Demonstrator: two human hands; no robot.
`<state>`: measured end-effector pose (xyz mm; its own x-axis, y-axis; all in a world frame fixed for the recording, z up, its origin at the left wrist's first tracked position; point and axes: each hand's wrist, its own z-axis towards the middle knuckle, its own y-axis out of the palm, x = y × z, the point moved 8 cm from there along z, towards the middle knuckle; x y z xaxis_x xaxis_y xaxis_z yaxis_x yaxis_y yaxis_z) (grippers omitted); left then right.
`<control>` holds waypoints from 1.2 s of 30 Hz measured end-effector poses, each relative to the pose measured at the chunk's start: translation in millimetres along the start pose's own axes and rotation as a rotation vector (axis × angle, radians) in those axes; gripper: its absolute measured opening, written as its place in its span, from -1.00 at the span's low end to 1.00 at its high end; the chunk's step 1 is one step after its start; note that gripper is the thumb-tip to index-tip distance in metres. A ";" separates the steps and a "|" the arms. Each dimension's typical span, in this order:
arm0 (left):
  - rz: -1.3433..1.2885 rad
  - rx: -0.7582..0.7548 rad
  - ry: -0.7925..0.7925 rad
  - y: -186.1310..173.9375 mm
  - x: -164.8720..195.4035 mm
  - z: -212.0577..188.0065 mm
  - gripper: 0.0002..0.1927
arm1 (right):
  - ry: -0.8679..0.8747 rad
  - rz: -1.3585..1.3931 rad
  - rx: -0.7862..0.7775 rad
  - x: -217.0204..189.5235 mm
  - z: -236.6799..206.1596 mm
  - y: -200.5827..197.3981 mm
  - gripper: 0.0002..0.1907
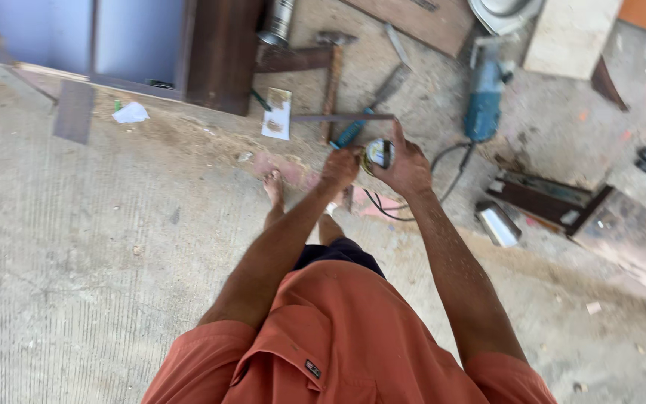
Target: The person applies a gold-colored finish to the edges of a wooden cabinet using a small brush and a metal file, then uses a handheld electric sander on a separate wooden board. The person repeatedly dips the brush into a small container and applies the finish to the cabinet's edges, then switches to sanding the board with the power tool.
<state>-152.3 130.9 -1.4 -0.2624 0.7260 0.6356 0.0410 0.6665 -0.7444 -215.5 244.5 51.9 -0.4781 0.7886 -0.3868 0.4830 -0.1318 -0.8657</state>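
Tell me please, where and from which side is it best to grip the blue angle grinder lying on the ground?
Probably by the blue body of the angle grinder, coming from above. It lies flat on the concrete floor, its long barrel is exposed, and the cable trails from its near end, so the middle is free.

Concrete floor [76,247] with grinder [484,93], hammer [332,75].

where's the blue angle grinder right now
In the head view, the blue angle grinder lies on the concrete floor, upper right of the right hand, which holds a small round can.
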 end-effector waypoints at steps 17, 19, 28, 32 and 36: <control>-0.058 -0.056 0.322 -9.1 40.2 5.1 -0.64 | 0.007 0.144 0.177 18.5 -23.1 8.7 0.18; 0.158 -0.251 0.422 4.7 55.3 14.1 -0.64 | 0.006 0.108 0.237 12.6 -26.1 6.8 0.14; 0.395 -0.327 0.496 25.9 65.8 19.8 -0.66 | 0.114 0.194 0.269 14.8 -44.4 16.6 0.11; 0.355 -0.257 0.509 22.9 63.0 15.6 -0.71 | 0.032 0.225 0.241 22.9 -55.4 17.6 0.09; 0.313 -0.252 0.470 15.5 74.3 2.2 -0.47 | 0.048 0.353 0.170 41.5 -61.8 20.5 -0.01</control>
<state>-173.3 194.9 33.9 0.2498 0.8520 0.4602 0.2892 0.3879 -0.8752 -180.0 311.7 37.7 -0.2671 0.7037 -0.6584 0.4811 -0.4946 -0.7238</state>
